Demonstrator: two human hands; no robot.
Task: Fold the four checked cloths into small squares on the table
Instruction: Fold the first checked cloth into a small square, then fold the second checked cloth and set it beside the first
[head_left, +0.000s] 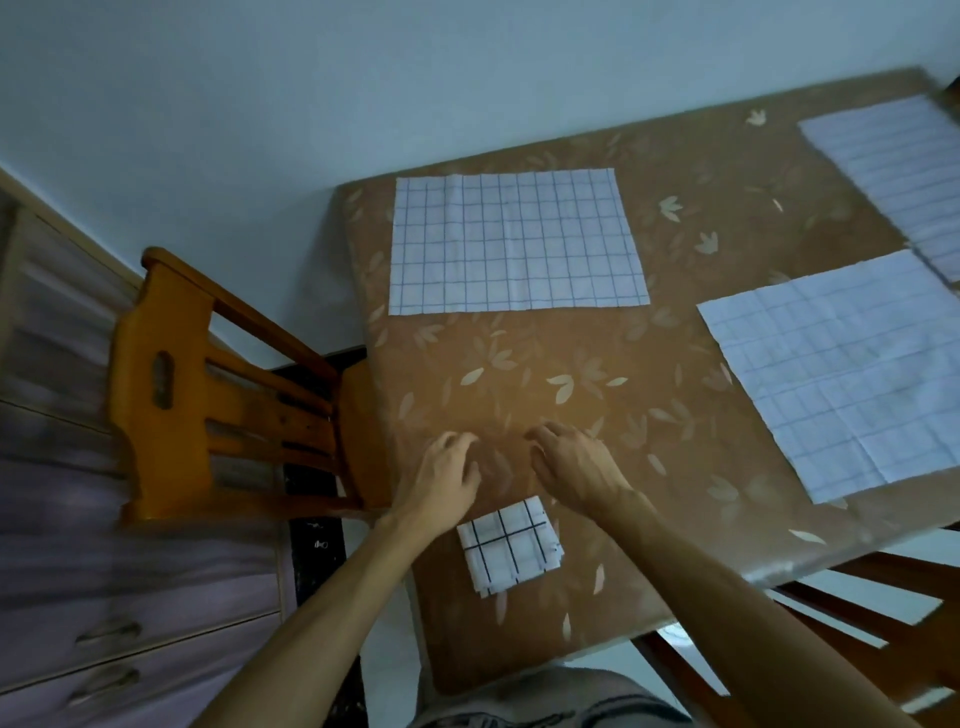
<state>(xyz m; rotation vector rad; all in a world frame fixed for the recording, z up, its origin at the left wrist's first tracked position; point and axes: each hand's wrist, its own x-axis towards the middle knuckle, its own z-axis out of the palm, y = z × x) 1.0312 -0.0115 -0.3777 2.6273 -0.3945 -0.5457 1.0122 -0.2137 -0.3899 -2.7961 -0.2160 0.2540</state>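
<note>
A small folded square of white, black-checked cloth (509, 545) is laid near the front edge of the brown leaf-patterned table (519, 374). Just beyond it, the left hand (449, 467) and right hand (571, 462) are held on the bare top, fingers loosely curled, nothing gripped. Three unfolded checked cloths (514, 241) are spread flat farther off.

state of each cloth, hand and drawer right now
near cloth: folded into a small square
far cloth: spread flat, unfolded
right cloth: spread flat, unfolded
far right cloth: spread flat, unfolded
left hand: empty, fingers loosely curled
right hand: empty, fingers loosely curled
drawers: closed
</note>
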